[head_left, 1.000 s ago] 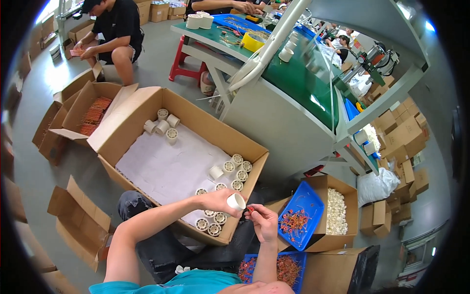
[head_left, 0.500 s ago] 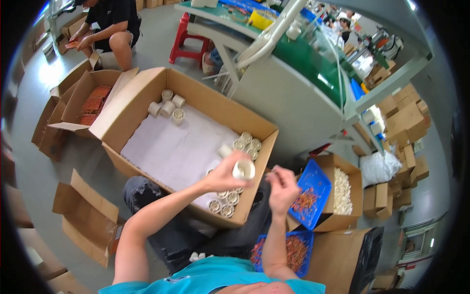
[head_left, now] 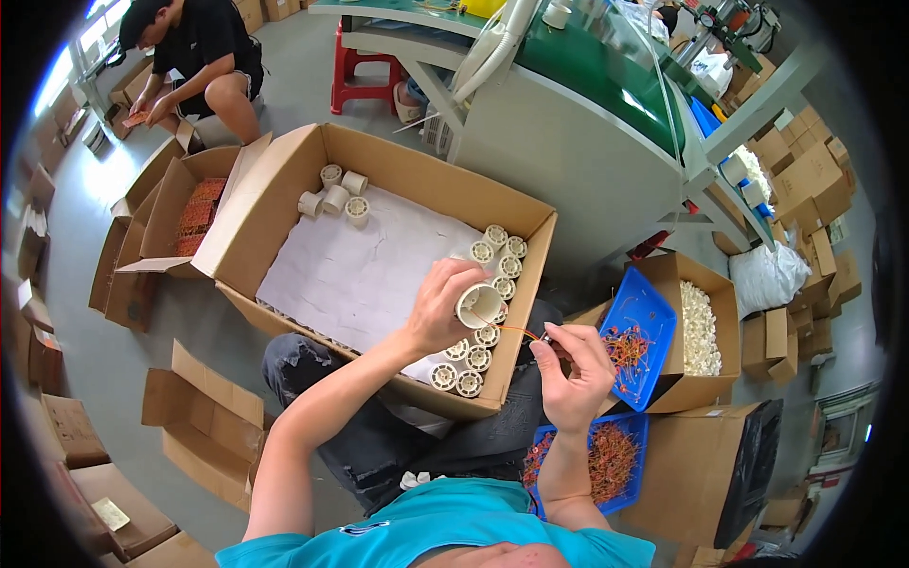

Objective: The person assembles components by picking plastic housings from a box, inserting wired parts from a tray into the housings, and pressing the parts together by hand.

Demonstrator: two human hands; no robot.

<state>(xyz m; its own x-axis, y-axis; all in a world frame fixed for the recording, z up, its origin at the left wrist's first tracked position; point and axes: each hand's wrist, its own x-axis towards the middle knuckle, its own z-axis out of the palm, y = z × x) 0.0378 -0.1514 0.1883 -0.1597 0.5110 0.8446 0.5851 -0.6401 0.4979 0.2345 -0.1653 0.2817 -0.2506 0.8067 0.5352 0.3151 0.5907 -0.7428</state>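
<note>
My left hand (head_left: 441,308) grips a white plastic cup-shaped part (head_left: 480,306) over the right side of a large open carton (head_left: 437,182), its hollow end facing up. A thin orange wire (head_left: 516,329) runs from that part to my right hand (head_left: 575,374), whose thumb and fingertips pinch the wire's outer end. How the wire sits inside the part cannot be made out. Beneath my left hand, several similar round parts (head_left: 477,358) stand along the carton's right wall. A few more parts (head_left: 334,199) lie in its far left corner, on a white paper lining (head_left: 331,270).
Right of my right hand, a blue tray (head_left: 656,295) of wires leans against a carton of small white pieces (head_left: 700,331). Another blue tray (head_left: 640,450) of wires sits nearer. A green-topped bench (head_left: 587,57) stands ahead. At far left, a person (head_left: 204,66) crouches beside cartons.
The orange wire now shows stretched between the cup-shaped part and my right hand; earlier it could not be seen. My right hand has moved slightly away from the part. The whole view has shifted.
</note>
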